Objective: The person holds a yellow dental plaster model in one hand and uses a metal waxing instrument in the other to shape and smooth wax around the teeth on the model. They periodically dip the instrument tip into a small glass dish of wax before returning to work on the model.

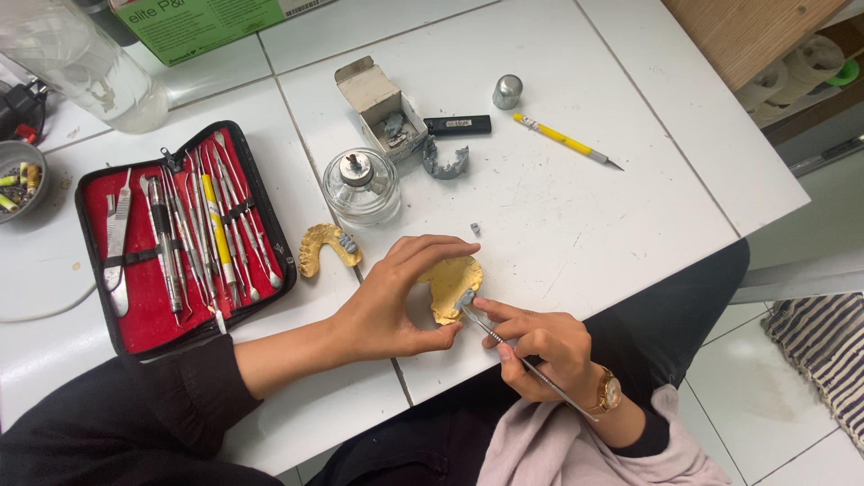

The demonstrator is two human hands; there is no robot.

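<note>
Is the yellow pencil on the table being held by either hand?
No. The yellow pencil lies alone on the white table, far from both hands.

Hidden and cut-off parts

The left hand [389,301] covers part of the yellow dental cast [453,283]; a clear bottle [85,63], green box [202,25] and small bowl [18,175] at the desk's far-left corner are cropped.

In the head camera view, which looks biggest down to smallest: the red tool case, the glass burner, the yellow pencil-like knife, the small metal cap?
1. Red tool case
2. Glass burner
3. Yellow knife, longer than the burner but much thinner
4. Metal cap
</note>
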